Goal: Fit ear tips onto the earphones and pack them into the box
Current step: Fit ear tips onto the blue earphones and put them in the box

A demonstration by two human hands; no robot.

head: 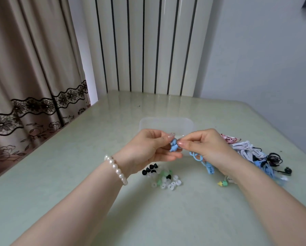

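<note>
My left hand (148, 148) pinches a light blue earbud (173, 146) between thumb and fingers above the table. My right hand (207, 148) meets it from the right, fingertips closed at the bud; whether they hold an ear tip is too small to tell. The blue cable (204, 163) hangs down under my right hand. A clear plastic box (166, 125) lies just behind both hands. Loose ear tips (162, 176) in black, white and green lie in a heap below my left hand.
A tangle of white, black, red and blue earphones (251, 153) lies to the right, with a yellow-green earbud (223, 183) in front of it. The pale green table (148, 219) ends at a curtain on the left and a radiator behind.
</note>
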